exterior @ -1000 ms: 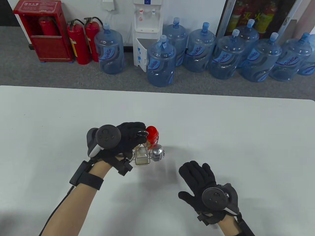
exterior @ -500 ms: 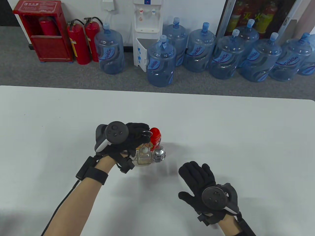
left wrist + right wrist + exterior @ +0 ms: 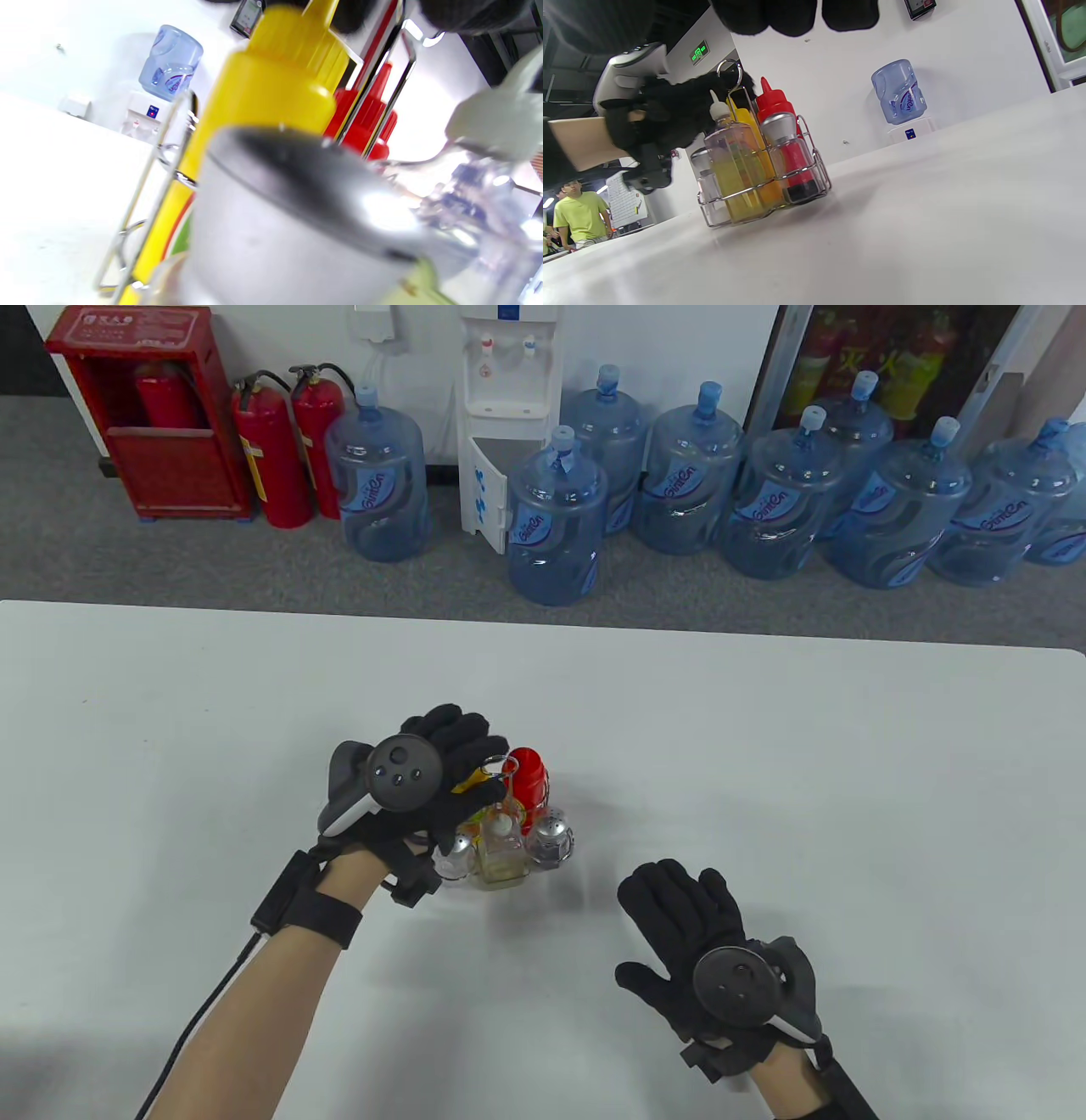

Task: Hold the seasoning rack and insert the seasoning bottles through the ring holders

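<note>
The wire seasoning rack stands upright on the white table. It holds a red squeeze bottle, a yellow squeeze bottle, a glass oil bottle and two metal-capped shakers. My left hand hovers over the rack's left side with fingers spread, its thumb beside the ring handle. I cannot tell if it touches the ring. My right hand lies flat on the table, open and empty, right of and nearer than the rack.
Several blue water jugs, a white dispenser and red fire extinguishers stand on the floor past the table's far edge. A person in a green shirt shows in the right wrist view.
My left hand's fingers have spread from their curled hold at the ring handle. The rack shifted slightly right and a second shaker came into view. The right hand has not moved.
</note>
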Demonstrator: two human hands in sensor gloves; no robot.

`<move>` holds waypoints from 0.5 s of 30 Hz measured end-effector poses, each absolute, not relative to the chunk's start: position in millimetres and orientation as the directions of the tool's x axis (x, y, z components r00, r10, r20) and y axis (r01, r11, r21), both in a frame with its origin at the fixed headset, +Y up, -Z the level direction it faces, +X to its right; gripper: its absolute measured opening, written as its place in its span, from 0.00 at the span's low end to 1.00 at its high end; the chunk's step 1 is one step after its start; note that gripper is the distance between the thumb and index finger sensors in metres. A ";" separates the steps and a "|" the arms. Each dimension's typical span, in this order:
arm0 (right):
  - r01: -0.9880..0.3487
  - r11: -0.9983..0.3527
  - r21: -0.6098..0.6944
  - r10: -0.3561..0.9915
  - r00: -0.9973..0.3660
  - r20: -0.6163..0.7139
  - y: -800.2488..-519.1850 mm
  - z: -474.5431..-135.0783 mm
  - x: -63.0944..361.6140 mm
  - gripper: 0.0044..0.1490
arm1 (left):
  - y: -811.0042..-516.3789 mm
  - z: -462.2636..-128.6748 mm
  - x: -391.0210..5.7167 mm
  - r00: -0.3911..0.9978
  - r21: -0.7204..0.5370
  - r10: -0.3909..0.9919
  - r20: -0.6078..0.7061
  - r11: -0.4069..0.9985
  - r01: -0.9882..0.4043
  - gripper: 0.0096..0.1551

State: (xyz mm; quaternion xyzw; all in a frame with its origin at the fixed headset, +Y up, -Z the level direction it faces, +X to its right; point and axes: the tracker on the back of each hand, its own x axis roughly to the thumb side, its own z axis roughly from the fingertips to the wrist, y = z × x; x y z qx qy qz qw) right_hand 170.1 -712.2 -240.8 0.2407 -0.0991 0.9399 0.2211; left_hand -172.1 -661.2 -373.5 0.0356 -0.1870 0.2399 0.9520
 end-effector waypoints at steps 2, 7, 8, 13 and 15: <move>-0.457 -0.885 -0.093 0.359 -0.795 0.490 -711.7 -241.4 171.0 0.55 | -658.8 -352.9 -187.6 0.824 0.000 0.430 0.369 0.887 -0.463 0.47; -0.440 -0.889 -0.125 0.331 -0.808 0.487 -708.9 -243.0 171.1 0.54 | -669.8 -295.3 -219.2 0.913 0.058 0.189 0.362 0.973 -0.225 0.49; -0.435 -0.891 -0.132 0.323 -0.810 0.490 -708.2 -243.6 169.9 0.53 | -677.7 -282.4 -225.4 0.921 -0.014 0.171 0.351 0.984 -0.177 0.50; -0.426 -0.894 -0.138 0.313 -0.816 0.486 -710.6 -245.5 163.8 0.54 | -707.1 -245.2 -239.7 0.926 -0.091 0.167 0.338 0.985 -0.145 0.57; -0.417 -0.899 -0.133 0.308 -0.818 0.485 -712.7 -245.2 161.3 0.54 | -718.4 -238.2 -240.1 0.917 -0.105 0.161 0.365 0.986 -0.131 0.58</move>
